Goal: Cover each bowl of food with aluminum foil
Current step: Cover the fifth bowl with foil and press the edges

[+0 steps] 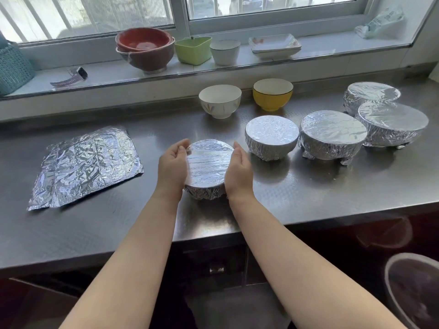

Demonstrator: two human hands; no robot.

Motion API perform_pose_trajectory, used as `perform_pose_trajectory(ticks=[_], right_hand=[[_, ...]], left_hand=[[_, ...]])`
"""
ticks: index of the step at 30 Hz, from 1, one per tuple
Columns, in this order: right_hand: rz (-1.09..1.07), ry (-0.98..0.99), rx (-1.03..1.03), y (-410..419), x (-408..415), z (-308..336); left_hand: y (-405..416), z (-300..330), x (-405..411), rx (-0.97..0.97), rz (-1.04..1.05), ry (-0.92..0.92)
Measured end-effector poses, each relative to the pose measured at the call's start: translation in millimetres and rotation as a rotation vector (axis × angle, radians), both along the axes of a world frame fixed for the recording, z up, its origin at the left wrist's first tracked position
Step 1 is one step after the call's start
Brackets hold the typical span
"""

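Observation:
A foil-covered bowl [207, 167] stands on the steel counter [308, 186] in front of me. My left hand [172, 166] cups its left side and my right hand [238, 170] cups its right side, with fingers curved against the foil. Several more foil-covered bowls stand to the right: one [271, 136], a wider one [332, 136], and two at the far right [393, 123] [370, 93]. Loose crumpled foil sheets [88, 165] lie flat on the left. An uncovered white bowl [220, 100] and an uncovered yellow bowl [272, 93] stand behind.
The windowsill holds stacked red bowls [145, 47], a green container [193, 49], a white cup [225, 51], white trays [274, 45], a watch [71, 77] and a plastic bag [382, 22]. A teal basket [13, 67] stands far left. A dark bin [413, 290] sits below right.

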State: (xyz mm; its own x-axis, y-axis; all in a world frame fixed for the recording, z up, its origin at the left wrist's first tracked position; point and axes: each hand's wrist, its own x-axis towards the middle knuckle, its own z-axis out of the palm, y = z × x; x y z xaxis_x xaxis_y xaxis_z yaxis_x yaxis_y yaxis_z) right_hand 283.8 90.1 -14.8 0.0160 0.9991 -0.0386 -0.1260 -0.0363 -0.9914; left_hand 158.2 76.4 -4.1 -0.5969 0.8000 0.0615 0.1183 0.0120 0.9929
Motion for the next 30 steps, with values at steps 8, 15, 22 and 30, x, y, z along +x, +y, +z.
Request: perform_pose_trajectory(ticks=[8,15,22,30], right_hand=[[-0.005,0.213,-0.196,-1,-5,-1],[0.132,0.345,-0.342,10,-1,0],[0.241,0.327,-0.366,12,-2,7],[0.285,0.203,-0.319,14,-10,14]], left_hand=[[-4,1,2,-0.018,-0.001,-0.235],[-9,0,2,0.014,-0.015,-0.336],[-10,-4,-2,0.029,-0.011,-0.429],[-20,-7,-7,0.084,0.051,-0.552]])
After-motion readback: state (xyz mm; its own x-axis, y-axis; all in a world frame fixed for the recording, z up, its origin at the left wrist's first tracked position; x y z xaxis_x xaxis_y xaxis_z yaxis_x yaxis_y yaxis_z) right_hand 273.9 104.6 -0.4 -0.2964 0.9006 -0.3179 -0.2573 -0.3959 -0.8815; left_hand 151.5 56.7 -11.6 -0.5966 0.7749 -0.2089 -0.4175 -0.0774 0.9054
